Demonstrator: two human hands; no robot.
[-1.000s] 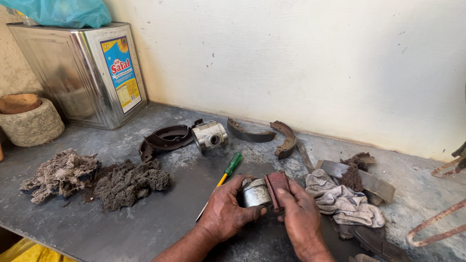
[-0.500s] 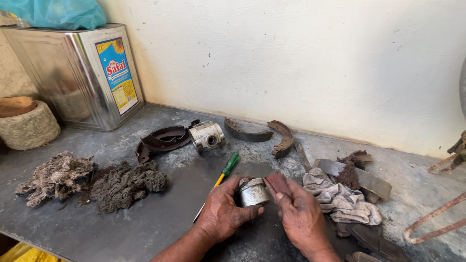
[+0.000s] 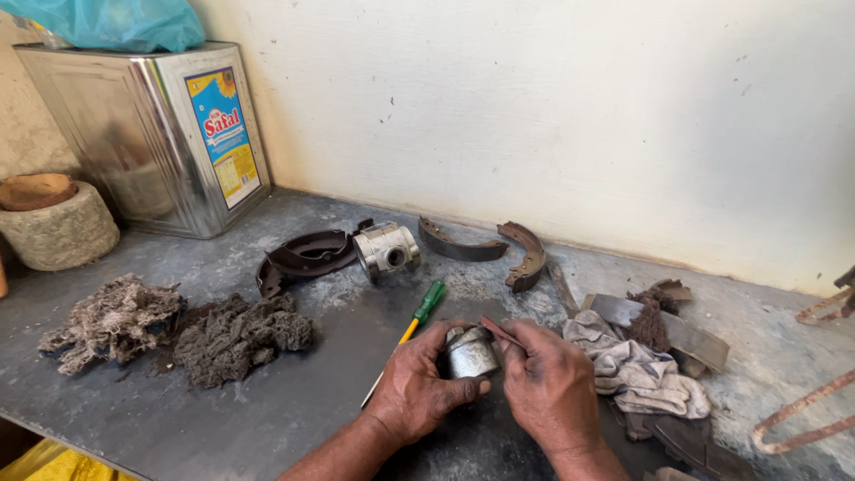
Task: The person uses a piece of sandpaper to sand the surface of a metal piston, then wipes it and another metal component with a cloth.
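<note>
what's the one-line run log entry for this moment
left hand grips small grey metal cylinder | right hand on its side | green-handled screwdriver on bench

We note a small, dull grey metal cylinder (image 3: 470, 353), grimy and lying tilted just above the dark bench, and a thin reddish-brown strip (image 3: 501, 332) touching its upper right edge.

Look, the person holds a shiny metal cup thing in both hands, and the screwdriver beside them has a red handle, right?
Not quite. The head view shows the screwdriver has a green handle, not red. The left hand and right hand do hold the shiny metal cup.
</note>
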